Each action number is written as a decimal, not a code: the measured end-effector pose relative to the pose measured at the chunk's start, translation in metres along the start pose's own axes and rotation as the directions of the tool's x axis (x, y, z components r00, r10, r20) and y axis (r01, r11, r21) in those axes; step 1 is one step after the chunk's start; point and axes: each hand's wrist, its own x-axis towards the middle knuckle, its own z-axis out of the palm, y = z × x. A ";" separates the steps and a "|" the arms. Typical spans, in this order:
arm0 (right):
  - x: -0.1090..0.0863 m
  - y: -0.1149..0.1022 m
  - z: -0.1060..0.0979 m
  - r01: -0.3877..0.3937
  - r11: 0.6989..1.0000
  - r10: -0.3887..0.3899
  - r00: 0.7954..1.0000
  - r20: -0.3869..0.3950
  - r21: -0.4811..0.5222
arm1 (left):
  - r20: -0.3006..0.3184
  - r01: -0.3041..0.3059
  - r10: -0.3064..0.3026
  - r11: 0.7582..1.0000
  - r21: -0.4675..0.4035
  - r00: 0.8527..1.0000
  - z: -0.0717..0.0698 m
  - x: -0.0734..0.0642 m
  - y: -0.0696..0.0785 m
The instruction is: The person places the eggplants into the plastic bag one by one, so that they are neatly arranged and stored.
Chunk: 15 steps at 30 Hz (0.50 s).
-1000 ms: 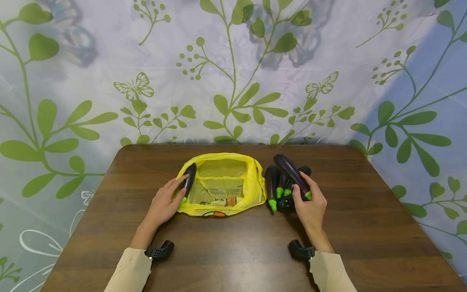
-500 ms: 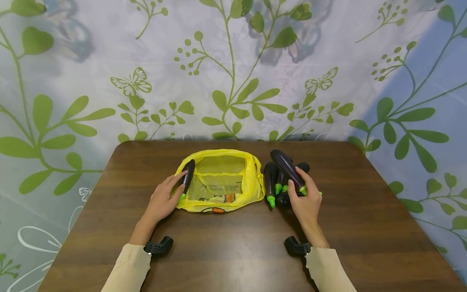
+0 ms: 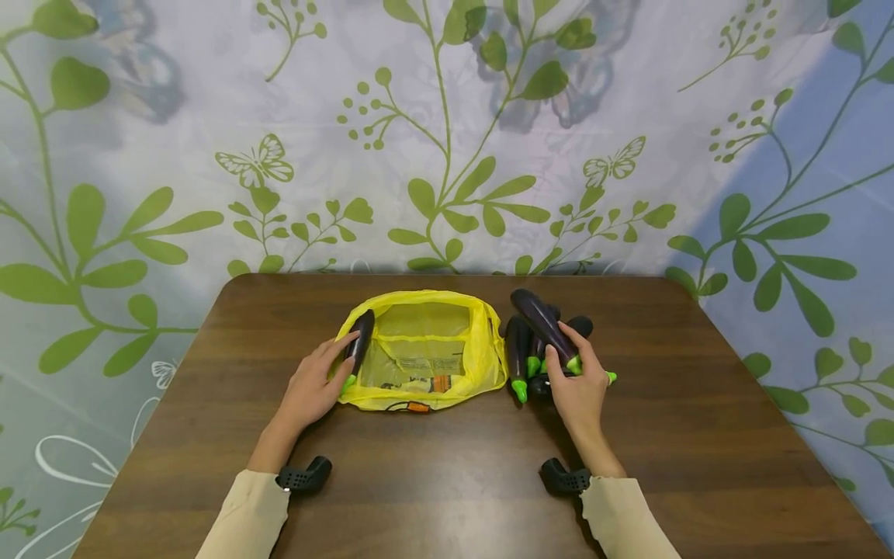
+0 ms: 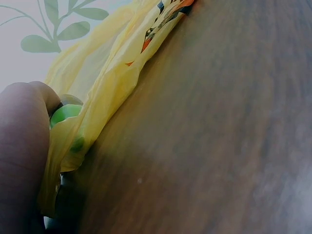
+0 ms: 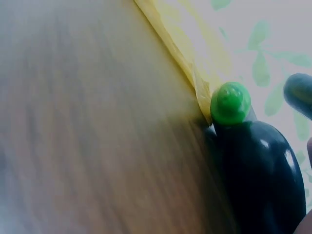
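Observation:
A yellow plastic bag (image 3: 489, 353) lies with its mouth spread in the middle of the table. My left hand (image 3: 311, 390) holds a dark purple eggplant (image 3: 361, 341) just inside the bag's left edge; its green cap (image 4: 66, 113) shows beside the yellow film in the left wrist view. Over a pile to the right of the bag, my right hand (image 3: 581, 392) grips another eggplant (image 3: 539, 317) near its green stem end, the body slanting up and left. Several eggplants lie beneath, one (image 3: 518, 353) against the bag and one lying crosswise (image 5: 265, 175), partly hidden by the hand.
The brown wooden table (image 3: 447, 481) extends to a back edge against a leaf-patterned cloth backdrop (image 3: 307, 116). Black straps with camera mounts (image 3: 305, 475) sit on both wrists.
My right hand has shifted a little left, carrying its eggplant toward the bag. The left hand and the eggplant in it stay in place.

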 end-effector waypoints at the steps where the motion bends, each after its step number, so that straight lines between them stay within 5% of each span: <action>1: 0.000 0.001 0.001 -0.003 1.000 0.003 1.000 0.008 0.000 | 0.001 0.002 -0.002 1.000 0.000 1.000 0.000 0.000 0.000; 8: -0.001 0.031 0.008 0.013 1.000 -0.013 0.998 0.056 -0.009 | -0.003 -0.002 0.002 1.000 -0.001 1.000 0.000 0.000 -0.001; 15: -0.003 0.025 0.014 0.010 0.999 -0.013 0.997 0.081 0.037 | 0.006 0.008 -0.008 1.000 -0.003 1.000 0.000 0.000 -0.001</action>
